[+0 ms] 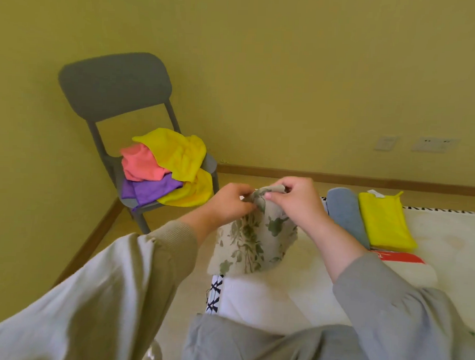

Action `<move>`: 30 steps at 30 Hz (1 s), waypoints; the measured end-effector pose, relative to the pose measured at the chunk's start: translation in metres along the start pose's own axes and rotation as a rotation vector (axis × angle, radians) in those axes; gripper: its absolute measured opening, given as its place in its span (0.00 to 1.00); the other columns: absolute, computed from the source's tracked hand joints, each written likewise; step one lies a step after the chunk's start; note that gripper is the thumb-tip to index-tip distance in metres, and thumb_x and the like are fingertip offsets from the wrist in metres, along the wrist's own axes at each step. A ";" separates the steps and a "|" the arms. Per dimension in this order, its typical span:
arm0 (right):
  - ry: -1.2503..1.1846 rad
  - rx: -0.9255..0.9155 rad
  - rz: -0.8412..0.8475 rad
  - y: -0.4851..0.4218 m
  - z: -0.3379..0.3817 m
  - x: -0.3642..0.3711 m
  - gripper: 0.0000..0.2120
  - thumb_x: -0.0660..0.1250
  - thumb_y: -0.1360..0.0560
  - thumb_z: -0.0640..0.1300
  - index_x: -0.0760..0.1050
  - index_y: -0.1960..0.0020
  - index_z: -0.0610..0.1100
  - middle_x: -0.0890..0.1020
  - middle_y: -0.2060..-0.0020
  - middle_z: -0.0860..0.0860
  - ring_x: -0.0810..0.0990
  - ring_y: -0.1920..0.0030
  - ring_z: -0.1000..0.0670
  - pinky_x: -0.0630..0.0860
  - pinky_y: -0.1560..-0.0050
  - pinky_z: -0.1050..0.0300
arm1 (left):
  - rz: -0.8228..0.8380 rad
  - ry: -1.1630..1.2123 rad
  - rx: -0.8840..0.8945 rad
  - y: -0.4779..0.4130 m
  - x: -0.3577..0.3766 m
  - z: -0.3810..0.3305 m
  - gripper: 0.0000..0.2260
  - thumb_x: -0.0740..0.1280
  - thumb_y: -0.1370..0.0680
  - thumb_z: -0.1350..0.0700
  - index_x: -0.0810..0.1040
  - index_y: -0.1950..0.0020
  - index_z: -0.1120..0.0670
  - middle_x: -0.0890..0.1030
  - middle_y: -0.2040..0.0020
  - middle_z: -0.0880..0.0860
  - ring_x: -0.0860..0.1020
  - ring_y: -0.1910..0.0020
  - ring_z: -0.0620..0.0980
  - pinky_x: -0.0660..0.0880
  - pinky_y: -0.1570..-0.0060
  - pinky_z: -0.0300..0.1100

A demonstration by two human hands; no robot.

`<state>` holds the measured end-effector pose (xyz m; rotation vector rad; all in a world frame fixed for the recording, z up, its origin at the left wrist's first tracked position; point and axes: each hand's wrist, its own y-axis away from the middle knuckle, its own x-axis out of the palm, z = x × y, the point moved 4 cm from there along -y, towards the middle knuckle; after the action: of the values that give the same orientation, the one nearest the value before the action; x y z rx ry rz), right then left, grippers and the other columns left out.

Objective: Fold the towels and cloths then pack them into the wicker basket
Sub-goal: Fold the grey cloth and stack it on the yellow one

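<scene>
Grey sleeves reach forward; my left hand and right hand sit close together, both pinching the top edge of the floral cloth, which hangs below them; a folded blue cloth and yellow cloth lie just right; an unfolded pile waits on the chair; no basket shows, so I judge most work remains

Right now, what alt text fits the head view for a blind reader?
The left hand and right hand pinch the top of a floral cloth over white bedding. A blue cloth and yellow cloth lie folded nearby; a pile of bright cloths sits on a grey chair.
</scene>
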<state>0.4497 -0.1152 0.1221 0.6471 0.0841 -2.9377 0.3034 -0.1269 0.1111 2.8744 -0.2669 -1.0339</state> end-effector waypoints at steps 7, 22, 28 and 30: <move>-0.020 -0.060 0.024 0.017 0.075 -0.004 0.13 0.75 0.31 0.43 0.77 0.57 0.32 0.77 0.66 0.43 0.72 0.65 0.51 0.67 0.63 0.57 | -0.140 -0.047 0.007 0.050 -0.066 -0.035 0.17 0.66 0.22 0.57 0.67 0.70 0.54 0.66 0.70 0.50 0.64 0.69 0.47 0.60 0.68 0.42; 0.298 -0.253 0.244 0.080 0.240 0.009 0.11 0.73 0.28 0.46 0.77 0.66 0.42 0.79 0.68 0.47 0.73 0.68 0.52 0.69 0.66 0.60 | -0.474 0.337 0.129 0.171 -0.176 -0.078 0.09 0.70 0.24 0.56 0.80 0.51 0.62 0.82 0.54 0.62 0.82 0.54 0.58 0.80 0.49 0.51; 0.487 -0.335 0.282 0.096 0.284 0.022 0.16 0.76 0.32 0.46 0.69 0.69 0.46 0.70 0.72 0.51 0.68 0.69 0.52 0.64 0.68 0.59 | -0.624 0.392 0.157 0.203 -0.200 -0.094 0.10 0.66 0.21 0.58 0.81 0.55 0.64 0.74 0.72 0.49 0.68 0.80 0.37 0.64 0.77 0.27; 0.514 -0.337 0.298 0.100 0.288 0.017 0.16 0.76 0.32 0.46 0.69 0.67 0.46 0.71 0.70 0.51 0.69 0.67 0.51 0.64 0.67 0.59 | -0.620 0.374 0.189 0.212 -0.203 -0.098 0.09 0.65 0.21 0.59 0.82 0.53 0.62 0.77 0.69 0.50 0.70 0.79 0.36 0.64 0.79 0.26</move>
<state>0.3297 -0.2404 0.3732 1.2112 0.4739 -2.3334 0.1831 -0.2960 0.3404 3.3240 0.6151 -0.5029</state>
